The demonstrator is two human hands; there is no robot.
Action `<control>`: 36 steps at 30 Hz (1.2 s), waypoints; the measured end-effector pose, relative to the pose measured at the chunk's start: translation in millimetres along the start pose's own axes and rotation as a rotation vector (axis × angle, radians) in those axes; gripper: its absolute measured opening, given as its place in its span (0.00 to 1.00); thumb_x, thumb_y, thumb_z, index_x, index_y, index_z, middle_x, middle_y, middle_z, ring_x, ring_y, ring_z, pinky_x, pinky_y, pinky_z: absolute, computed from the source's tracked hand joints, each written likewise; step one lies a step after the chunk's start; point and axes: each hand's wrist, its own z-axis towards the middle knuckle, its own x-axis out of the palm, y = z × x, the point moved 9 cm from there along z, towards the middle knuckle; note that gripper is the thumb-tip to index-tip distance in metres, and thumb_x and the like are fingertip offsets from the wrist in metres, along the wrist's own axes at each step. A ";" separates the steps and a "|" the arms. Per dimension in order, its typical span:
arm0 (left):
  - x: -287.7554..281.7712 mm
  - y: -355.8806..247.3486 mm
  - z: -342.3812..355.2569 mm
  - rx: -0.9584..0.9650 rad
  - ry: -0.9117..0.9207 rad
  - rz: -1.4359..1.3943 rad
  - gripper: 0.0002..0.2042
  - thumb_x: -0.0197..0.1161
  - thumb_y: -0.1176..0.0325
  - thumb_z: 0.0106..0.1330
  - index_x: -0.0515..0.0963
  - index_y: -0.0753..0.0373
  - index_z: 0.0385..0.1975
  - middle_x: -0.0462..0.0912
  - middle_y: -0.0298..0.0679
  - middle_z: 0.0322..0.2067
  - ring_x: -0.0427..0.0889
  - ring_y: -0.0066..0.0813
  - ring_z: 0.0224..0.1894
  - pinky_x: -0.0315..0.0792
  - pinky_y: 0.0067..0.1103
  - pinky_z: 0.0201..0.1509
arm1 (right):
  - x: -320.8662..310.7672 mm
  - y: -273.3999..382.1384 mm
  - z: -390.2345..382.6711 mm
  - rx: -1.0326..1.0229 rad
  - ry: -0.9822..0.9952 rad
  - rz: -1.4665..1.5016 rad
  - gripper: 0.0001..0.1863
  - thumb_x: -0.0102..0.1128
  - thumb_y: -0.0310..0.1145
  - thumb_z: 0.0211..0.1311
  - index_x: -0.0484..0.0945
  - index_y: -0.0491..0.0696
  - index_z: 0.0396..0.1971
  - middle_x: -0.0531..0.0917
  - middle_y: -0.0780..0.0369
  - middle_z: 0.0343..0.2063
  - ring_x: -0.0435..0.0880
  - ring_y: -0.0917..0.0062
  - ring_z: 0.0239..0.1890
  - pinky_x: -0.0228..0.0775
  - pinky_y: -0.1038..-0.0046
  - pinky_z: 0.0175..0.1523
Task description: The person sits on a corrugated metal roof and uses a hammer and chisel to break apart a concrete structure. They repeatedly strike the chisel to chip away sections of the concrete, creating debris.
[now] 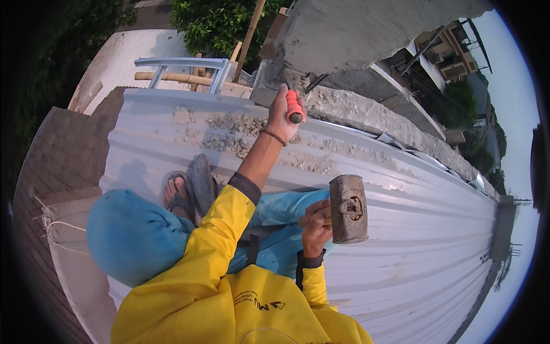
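Observation:
My left hand (279, 117) is closed on a chisel's red grip (294, 102), whose butt faces me; its tip is against or near the rough concrete ledge (366, 109), partly hidden. Lower right, my right hand (315, 232) grips the handle of a hammer, its heavy, worn steel head (348, 226) raised below and right of the chisel. Grey concrete rubble (235, 129) lies scattered on the pale corrugated metal roof (412, 241) along the ledge. My blue-trousered legs (275, 209) are bent beneath me, with a sandaled foot (177, 195) on the sheeting.
A rendered concrete wall (372, 26) rises at top. A silver metal frame (177, 61) and bamboo pole (172, 77) sit beyond the roof's top edge. At left are a brown shingled roof (57, 166) and a looped pale cable (63, 223). Houses and trees stand beyond the ledge.

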 end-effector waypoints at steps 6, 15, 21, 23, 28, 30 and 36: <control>5.2 -17.2 7.5 0.016 -0.040 -0.001 0.17 0.50 0.49 0.74 0.71 0.57 0.37 0.75 0.37 0.25 0.73 0.34 0.21 0.67 0.32 0.24 | 8.6 52.8 59.1 -0.240 0.251 -0.118 0.27 0.50 0.59 0.70 0.68 0.45 0.34 0.66 0.65 0.22 0.63 0.81 0.23 0.61 0.77 0.28; -11.2 -18.1 16.0 -0.073 -0.076 0.029 0.17 0.52 0.50 0.73 0.71 0.60 0.41 0.75 0.39 0.26 0.75 0.35 0.20 0.74 0.34 0.25 | 101.8 -18.9 70.2 0.054 0.176 -0.357 0.11 0.61 0.33 0.66 0.76 0.39 0.29 0.79 0.61 0.20 0.73 0.75 0.21 0.66 0.70 0.29; -10.6 -18.5 15.6 -0.056 -0.030 -0.003 0.17 0.53 0.50 0.73 0.70 0.60 0.41 0.76 0.41 0.25 0.75 0.40 0.19 0.72 0.37 0.22 | 90.5 40.5 60.6 -0.228 0.091 -0.416 0.08 0.62 0.34 0.63 0.78 0.45 0.34 0.81 0.54 0.25 0.81 0.61 0.26 0.71 0.67 0.30; -8.4 -18.1 12.6 -0.035 -0.031 0.043 0.17 0.50 0.49 0.74 0.72 0.58 0.36 0.75 0.37 0.23 0.72 0.35 0.20 0.66 0.32 0.25 | 76.0 63.6 72.4 -0.310 0.103 -0.308 0.08 0.60 0.33 0.66 0.76 0.46 0.30 0.80 0.56 0.23 0.81 0.62 0.24 0.72 0.67 0.31; -6.7 -18.5 12.7 -0.029 -0.025 0.025 0.17 0.49 0.49 0.74 0.72 0.58 0.36 0.75 0.37 0.24 0.73 0.34 0.21 0.67 0.31 0.25 | 77.3 28.8 121.1 -0.241 0.332 -0.351 0.08 0.62 0.31 0.61 0.78 0.41 0.34 0.81 0.55 0.21 0.80 0.69 0.21 0.74 0.73 0.33; -13.8 -20.5 15.7 -0.019 -0.069 0.095 0.18 0.49 0.48 0.74 0.71 0.58 0.36 0.75 0.36 0.24 0.73 0.33 0.21 0.68 0.30 0.24 | 80.4 -14.9 130.9 -0.022 0.401 -0.561 0.07 0.64 0.28 0.46 0.76 0.45 0.26 0.78 0.51 0.19 0.80 0.55 0.23 0.71 0.65 0.30; -15.6 -15.6 22.6 -0.070 -0.009 0.026 0.18 0.49 0.49 0.74 0.71 0.59 0.39 0.76 0.39 0.26 0.76 0.35 0.23 0.72 0.32 0.25 | 53.2 28.9 119.9 -0.292 0.332 -0.455 0.06 0.65 0.28 0.46 0.75 0.47 0.20 0.74 0.56 0.15 0.77 0.59 0.18 0.67 0.67 0.25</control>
